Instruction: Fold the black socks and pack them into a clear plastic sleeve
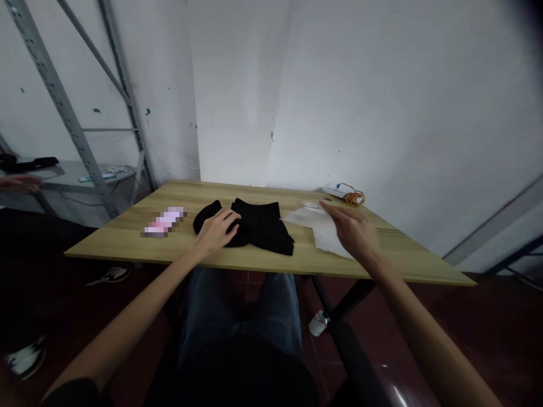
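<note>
Far left of my left hand (218, 229), a blurred pink patch (164, 221) on the wooden table (254, 257) was unreadable. That hand lay flat, fingers spread, on the black cloth (258, 226), whose folds I couldn't make out. My right hand (352, 229) hovered open over the clear plastic bag (326, 234), partly hiding it; beyond sat a small white item with orange cord (345, 194).
</note>
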Demonstrator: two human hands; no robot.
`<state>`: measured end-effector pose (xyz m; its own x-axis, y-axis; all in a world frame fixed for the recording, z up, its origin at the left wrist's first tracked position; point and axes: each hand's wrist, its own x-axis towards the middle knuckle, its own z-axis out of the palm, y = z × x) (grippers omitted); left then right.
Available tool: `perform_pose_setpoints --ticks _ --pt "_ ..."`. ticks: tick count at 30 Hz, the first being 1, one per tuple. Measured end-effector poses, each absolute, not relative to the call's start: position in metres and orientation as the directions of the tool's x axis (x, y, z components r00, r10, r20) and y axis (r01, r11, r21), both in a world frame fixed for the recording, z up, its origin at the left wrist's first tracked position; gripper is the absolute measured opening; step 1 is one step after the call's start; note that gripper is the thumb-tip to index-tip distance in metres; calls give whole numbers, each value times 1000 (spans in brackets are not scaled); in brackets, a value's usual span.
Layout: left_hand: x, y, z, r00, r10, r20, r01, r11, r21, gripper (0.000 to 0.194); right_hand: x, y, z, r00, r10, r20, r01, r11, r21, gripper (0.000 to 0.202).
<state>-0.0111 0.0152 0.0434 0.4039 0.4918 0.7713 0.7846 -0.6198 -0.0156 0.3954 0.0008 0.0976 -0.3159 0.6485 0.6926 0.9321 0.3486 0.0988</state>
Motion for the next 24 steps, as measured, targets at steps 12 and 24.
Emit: perform_pose_setpoints --ticks 12,24 --pt "-10 53 43 591 626 509 745 -665 -48 43 474 12 -6 -245 791 561 969 222 110 50" --pt "-5 68 53 652 618 439 742 -638 -205 22 474 15 -7 -194 847 496 978 204 33 50"
